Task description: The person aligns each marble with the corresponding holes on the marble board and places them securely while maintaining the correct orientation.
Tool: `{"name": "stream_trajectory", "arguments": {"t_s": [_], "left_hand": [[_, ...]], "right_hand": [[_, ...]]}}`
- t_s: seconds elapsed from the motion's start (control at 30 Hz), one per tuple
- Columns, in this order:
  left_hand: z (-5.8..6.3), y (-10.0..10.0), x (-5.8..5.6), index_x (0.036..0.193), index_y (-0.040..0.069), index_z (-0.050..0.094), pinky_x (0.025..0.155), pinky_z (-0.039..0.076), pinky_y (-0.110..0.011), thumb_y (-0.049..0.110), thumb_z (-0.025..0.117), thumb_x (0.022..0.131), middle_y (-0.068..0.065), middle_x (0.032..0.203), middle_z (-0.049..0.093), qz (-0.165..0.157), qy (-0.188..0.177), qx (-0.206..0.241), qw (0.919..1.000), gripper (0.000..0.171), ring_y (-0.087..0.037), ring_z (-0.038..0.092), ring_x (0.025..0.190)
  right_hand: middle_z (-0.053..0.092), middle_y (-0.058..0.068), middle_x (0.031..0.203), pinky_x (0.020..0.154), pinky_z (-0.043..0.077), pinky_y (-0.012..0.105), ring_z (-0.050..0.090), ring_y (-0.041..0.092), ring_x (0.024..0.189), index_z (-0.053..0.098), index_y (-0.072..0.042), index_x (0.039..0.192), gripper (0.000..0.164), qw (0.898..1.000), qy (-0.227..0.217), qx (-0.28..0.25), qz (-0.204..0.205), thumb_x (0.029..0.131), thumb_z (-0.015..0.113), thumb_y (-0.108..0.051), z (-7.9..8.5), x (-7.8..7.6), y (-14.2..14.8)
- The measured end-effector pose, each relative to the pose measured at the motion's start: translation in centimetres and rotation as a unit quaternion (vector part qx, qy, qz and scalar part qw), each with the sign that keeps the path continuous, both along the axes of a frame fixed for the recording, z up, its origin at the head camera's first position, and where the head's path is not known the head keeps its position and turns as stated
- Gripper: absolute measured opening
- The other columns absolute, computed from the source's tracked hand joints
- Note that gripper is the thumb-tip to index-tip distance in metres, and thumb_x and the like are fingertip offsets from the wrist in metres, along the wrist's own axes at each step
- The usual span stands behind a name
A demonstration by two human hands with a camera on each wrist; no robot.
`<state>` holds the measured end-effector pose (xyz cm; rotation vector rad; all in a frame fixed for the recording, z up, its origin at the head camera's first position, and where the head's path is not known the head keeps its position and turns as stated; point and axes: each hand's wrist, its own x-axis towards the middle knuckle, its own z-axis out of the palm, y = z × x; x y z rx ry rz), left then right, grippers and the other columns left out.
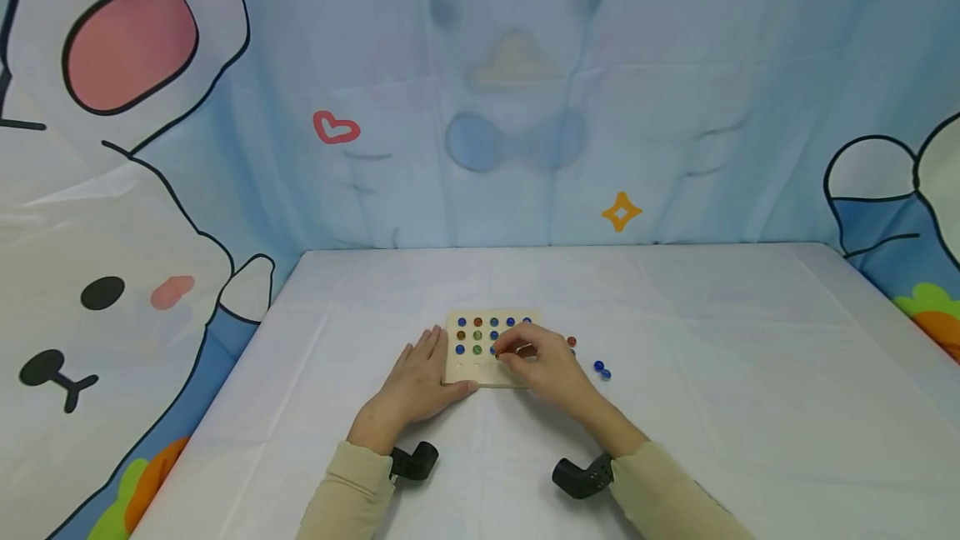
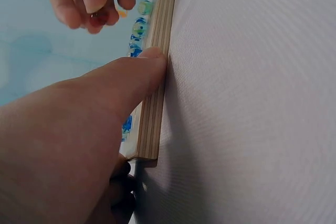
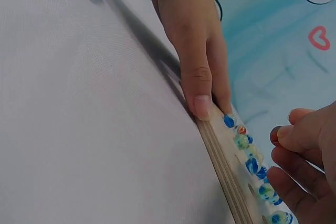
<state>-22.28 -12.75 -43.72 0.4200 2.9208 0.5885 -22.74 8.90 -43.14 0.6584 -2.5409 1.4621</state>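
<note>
A pale wooden board (image 1: 491,373) with rows of round hollows lies flat on the table. Blue, green and reddish-brown glass marbles (image 1: 477,336) fill several hollows in its far rows; bare hollows show in the nearest row. My left hand (image 1: 414,386) rests against the board's left side with fingers extended, its thumb pressing the near edge. Over the board's right part, my right hand (image 1: 551,365) pinches a dark red marble (image 2: 98,18) between thumb and fingertips. That marble (image 3: 274,136) is above the board's surface, apart from it. The right hand hides part of the board.
Two loose blue marbles (image 1: 602,371) lie on the white tablecloth (image 1: 712,373) right of the board. Closer to it are a red marble (image 1: 572,342) and another partly hidden one. A printed light-blue curtain (image 1: 525,190) hangs behind the table.
</note>
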Motion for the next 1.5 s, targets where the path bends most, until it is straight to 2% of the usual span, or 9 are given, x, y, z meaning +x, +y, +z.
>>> {"name": "stream_trajectory", "arguments": {"t_s": [0.27, 0.5, 0.67, 0.93, 1.17, 1.5], "left_hand": [[0.2, 0.0, 0.1, 0.156, -0.003, 0.019, 0.125, 0.017, -0.052, 0.057, 0.059, 0.094, -0.019, 0.165, 0.018, 0.0, 0.001, 0.001, 1.0, 0.095, -0.033, 0.016, 0.154], [0.1, -0.1, -0.1, 0.156, -0.003, 0.019, 0.125, 0.017, -0.052, 0.058, 0.058, 0.093, -0.02, 0.164, 0.018, -0.004, 0.005, 0.0, 1.0, 0.096, -0.033, 0.016, 0.154], [0.0, -0.1, -0.1, 0.156, -0.003, 0.019, 0.124, 0.017, -0.053, 0.06, 0.059, 0.092, -0.02, 0.164, 0.019, -0.004, 0.006, 0.0, 1.0, 0.098, -0.033, 0.017, 0.154], [0.2, -0.1, 0.0, 0.156, -0.005, 0.019, 0.124, 0.018, -0.054, 0.059, 0.058, 0.093, -0.021, 0.164, 0.019, -0.009, 0.011, 0.002, 0.9999, 0.098, -0.035, 0.017, 0.153], [0.2, -0.1, -0.1, 0.156, -0.005, 0.019, 0.124, 0.018, -0.054, 0.06, 0.057, 0.093, -0.021, 0.164, 0.019, -0.013, 0.013, 0.001, 0.9998, 0.098, -0.034, 0.017, 0.154], [0.1, -0.1, -0.1, 0.155, -0.006, 0.021, 0.123, 0.02, -0.054, 0.057, 0.057, 0.094, -0.022, 0.163, 0.021, -0.013, 0.015, -0.006, 0.9998, 0.094, -0.035, 0.018, 0.153]], "right_hand": [[0.071, 0.001, 0.096, 0.081, 0.056, 0.026, 0.064, 0.014, 0.09, 0.071, -0.008, 0.099, 0.015, 1.0, -0.007, -0.002, 0.014, 0.089, 0.068, 0.003, -0.2, -0.4, -1.6], [0.072, 0.002, 0.097, 0.082, 0.057, 0.024, 0.065, 0.012, 0.091, 0.071, -0.008, 0.099, 0.014, 1.0, -0.005, -0.006, 0.019, 0.088, 0.07, 0.001, -1.0, -0.6, -2.9], [0.072, 0.003, 0.097, 0.079, 0.056, 0.022, 0.065, 0.012, 0.087, 0.07, -0.006, 0.1, 0.013, 0.999, -0.02, -0.018, 0.025, 0.089, 0.07, 0.0, -1.4, -0.6, -3.6], [0.071, 0.001, 0.092, 0.074, 0.054, 0.02, 0.064, 0.01, 0.082, 0.07, -0.006, 0.098, 0.011, 1.0, -0.016, -0.016, 0.011, 0.088, 0.071, -0.001, -1.6, -0.5, -4.6], [0.072, 0.007, 0.089, 0.07, 0.053, 0.019, 0.062, 0.009, 0.078, 0.07, -0.006, 0.093, 0.008, 1.0, -0.016, -0.01, -0.012, 0.087, 0.073, -0.002, -1.8, -0.5, -5.3], [0.07, 0.006, 0.085, 0.065, 0.051, 0.018, 0.058, 0.009, 0.074, 0.07, -0.007, 0.091, 0.008, 1.0, -0.001, -0.001, -0.014, 0.087, 0.072, 0.0, -2.0, -0.4, -5.7]]}}
